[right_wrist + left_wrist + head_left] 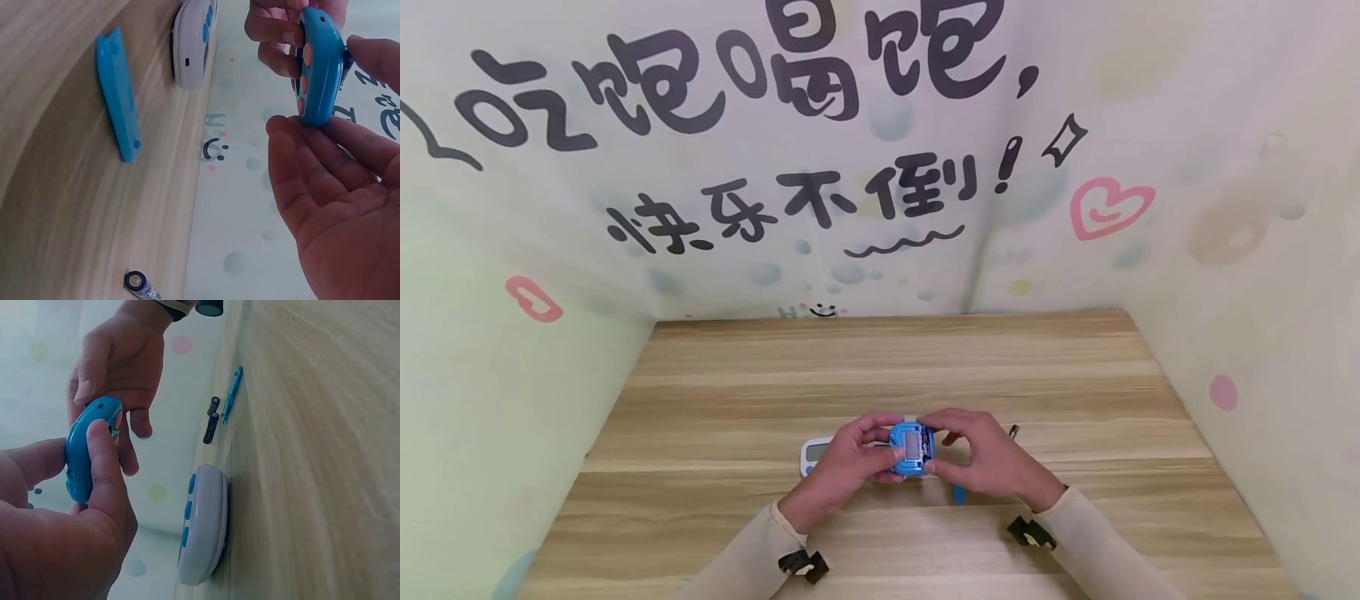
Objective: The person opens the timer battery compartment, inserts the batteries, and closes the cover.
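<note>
A blue handheld electronic device (912, 448) is held up between both hands, a pale label on its upward face and an uncovered battery compartment along its right side. My left hand (850, 457) grips its left side, thumb (103, 456) across the face. At the right edge my right hand (988, 454) has its fingertips against the device's end, while its thumb (375, 59) presses by a small dark part at the compartment. Fingers partly hide the compartment, so its contents are unclear. On the table below lies a blue battery cover (119, 97).
A white device (203, 525) with blue buttons lies on the wooden table (880, 358), left of the hands. Dark cylindrical batteries (211, 428) lie near the cover, one battery (140, 284) showing its end. Printed walls (880, 283) bound the back and sides.
</note>
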`<state>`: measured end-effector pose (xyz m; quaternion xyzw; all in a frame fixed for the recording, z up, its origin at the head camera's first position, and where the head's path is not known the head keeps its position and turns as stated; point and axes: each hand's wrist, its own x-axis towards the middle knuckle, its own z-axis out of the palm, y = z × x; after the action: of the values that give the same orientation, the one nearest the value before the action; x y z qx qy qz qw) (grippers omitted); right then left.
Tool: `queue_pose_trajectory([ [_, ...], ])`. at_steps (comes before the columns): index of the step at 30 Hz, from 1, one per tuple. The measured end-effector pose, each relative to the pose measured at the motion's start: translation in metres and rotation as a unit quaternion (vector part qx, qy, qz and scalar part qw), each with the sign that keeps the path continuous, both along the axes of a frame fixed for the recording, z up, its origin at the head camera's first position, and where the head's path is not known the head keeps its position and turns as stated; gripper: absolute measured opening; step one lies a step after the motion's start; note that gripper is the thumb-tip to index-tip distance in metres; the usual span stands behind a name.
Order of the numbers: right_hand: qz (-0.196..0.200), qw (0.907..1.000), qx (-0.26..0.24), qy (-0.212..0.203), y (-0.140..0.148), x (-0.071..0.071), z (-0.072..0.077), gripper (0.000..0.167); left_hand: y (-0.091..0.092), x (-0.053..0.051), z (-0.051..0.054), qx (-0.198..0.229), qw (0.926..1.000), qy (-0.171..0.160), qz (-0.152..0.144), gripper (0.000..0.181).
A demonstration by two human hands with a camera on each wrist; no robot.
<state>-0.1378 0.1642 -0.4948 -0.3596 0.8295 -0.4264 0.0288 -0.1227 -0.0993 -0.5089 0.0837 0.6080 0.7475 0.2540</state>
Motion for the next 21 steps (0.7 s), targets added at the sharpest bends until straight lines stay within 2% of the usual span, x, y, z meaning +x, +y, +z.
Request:
queue_pose_trajectory([
  [6,0.009,0.9998,-0.011,-0.010,-0.0020,-0.0003,-0.0009,0.050,0.0002,-0.0002,0.0008,-0.001,1.0000,-0.001,-0.003,0.056],
  [15,-0.008,0.9935,-0.048,-0.103,-0.0060,-0.0011,0.0021,0.039,0.0000,0.0012,0.0032,-0.020,0.9998,0.002,-0.008,0.052],
  [21,-0.003,0.9926,-0.046,-0.112,-0.0057,-0.0005,0.0037,0.036,0.0014,0.0021,0.0035,-0.025,0.9996,-0.001,-0.012,0.049],
])
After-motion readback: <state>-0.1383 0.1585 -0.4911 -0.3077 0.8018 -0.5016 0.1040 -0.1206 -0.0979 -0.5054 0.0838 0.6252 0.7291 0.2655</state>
